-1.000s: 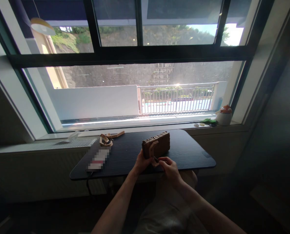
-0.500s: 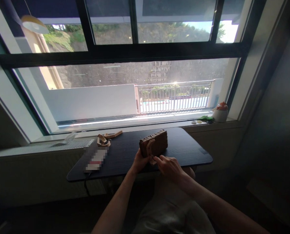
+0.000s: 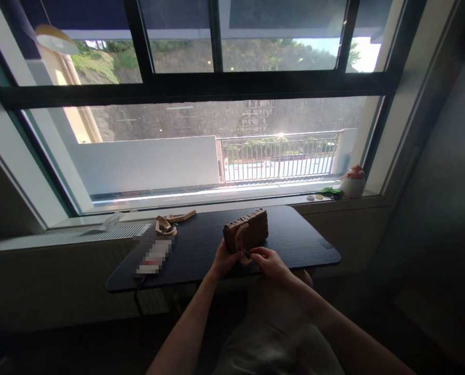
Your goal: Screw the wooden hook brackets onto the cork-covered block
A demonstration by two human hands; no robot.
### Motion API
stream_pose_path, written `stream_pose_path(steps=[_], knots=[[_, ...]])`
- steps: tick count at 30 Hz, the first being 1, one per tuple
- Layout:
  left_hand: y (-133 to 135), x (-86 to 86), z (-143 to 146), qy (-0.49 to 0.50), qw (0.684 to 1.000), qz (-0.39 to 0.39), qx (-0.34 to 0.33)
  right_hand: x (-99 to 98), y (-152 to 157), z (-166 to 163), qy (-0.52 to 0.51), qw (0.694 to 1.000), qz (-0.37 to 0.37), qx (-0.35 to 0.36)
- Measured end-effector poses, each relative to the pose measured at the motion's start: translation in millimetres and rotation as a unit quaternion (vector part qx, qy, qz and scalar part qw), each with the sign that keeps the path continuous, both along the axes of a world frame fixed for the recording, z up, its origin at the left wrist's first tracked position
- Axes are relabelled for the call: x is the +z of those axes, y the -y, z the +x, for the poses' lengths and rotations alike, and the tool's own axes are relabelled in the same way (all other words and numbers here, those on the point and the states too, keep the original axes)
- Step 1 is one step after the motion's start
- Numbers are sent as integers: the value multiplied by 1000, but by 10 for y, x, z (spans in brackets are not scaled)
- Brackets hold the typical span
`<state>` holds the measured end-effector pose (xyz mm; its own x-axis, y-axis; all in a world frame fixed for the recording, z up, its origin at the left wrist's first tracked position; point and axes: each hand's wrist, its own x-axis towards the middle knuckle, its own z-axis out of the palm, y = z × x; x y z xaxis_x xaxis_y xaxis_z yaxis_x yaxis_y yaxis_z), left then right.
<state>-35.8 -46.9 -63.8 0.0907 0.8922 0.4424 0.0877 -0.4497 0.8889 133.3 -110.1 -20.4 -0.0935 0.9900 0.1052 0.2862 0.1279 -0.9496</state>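
Note:
A brown box-shaped bag [image 3: 256,232], seemingly leather with a ridged edge along its top, is tilted above the dark table. My left hand [image 3: 225,259] grips its lower left corner, the fingers partly hidden behind it. Down the bag's near side runs a lighter tan strap [image 3: 239,237], its lower end hanging beside my left thumb. My right hand [image 3: 269,262] is closed in a pinch at the strap's lower part. A small dark piece [image 3: 246,253] shows at those fingertips, too small to name.
On the dark table [image 3: 295,234], a coiled tan strap [image 3: 166,227] lies at the back left, with a blurred-out flat item [image 3: 154,258] in front of it. A white pot with an orange top [image 3: 353,182] stands on the windowsill at right. A ribbed radiator [image 3: 111,237] adjoins the left.
My right hand has drawn slightly back from the strap, its fingers more bent, and a small dark piece now shows at the fingertips. The bag and my left hand stay nearly in place.

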Motion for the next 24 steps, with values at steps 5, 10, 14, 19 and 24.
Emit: stream_pose_path(steps=[5, 10, 14, 19, 24], knots=[[21, 28, 20, -5, 1000, 6, 10, 167, 195, -13, 389, 896, 213, 11], [42, 71, 7, -34, 999, -7, 38, 111, 179, -103, 443, 867, 226, 17], [39, 72, -3, -43, 999, 2, 31, -33, 39, -102, 101, 991, 82, -32], [12, 33, 3, -27, 1000, 8, 8, -174, -74, -27, -222, 959, -171, 33], [-5, 20, -1, -16, 1000, 1, -17, -79, -23, 95, -6, 999, -30, 38]])
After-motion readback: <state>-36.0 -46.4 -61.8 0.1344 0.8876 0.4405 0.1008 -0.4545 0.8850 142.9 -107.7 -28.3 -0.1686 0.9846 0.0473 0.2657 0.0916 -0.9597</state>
